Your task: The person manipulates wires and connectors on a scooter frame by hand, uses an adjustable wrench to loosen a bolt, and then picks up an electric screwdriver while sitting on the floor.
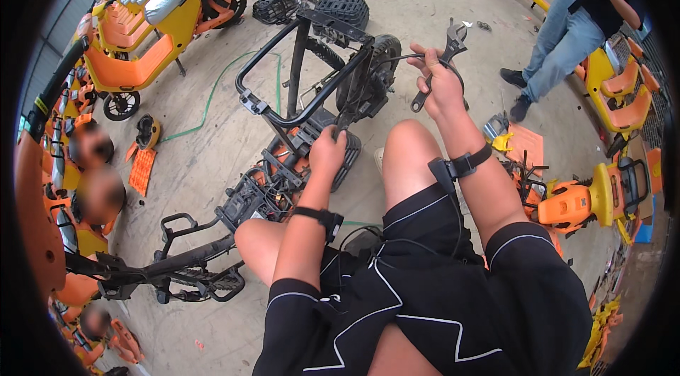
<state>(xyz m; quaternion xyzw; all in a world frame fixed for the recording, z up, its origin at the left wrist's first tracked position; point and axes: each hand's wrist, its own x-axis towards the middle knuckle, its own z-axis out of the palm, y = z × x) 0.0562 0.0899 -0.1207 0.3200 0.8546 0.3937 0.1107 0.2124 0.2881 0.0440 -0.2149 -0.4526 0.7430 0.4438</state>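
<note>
A stripped black scooter frame (312,117) lies in front of me, with a loop of tube and exposed wiring. My right hand (440,85) is closed around an adjustable wrench (454,41), its jaw pointing up and its handle end below the fingers. A black cable (404,58) runs from near the rear wheel (386,57) to the same hand, and seems to pass through the fingers. My left hand (328,155) is closed at the frame, below the tube loop. A dark piece rises from its fingertips; whether this is a tool or a frame part, I cannot tell.
Yellow and orange scooters (142,50) stand in rows at the left. A person in jeans (556,39) is at the far right. An orange body part (143,172) lies on the left floor, a green strap (212,110) behind the frame. More orange scooter parts (567,207) lie at right.
</note>
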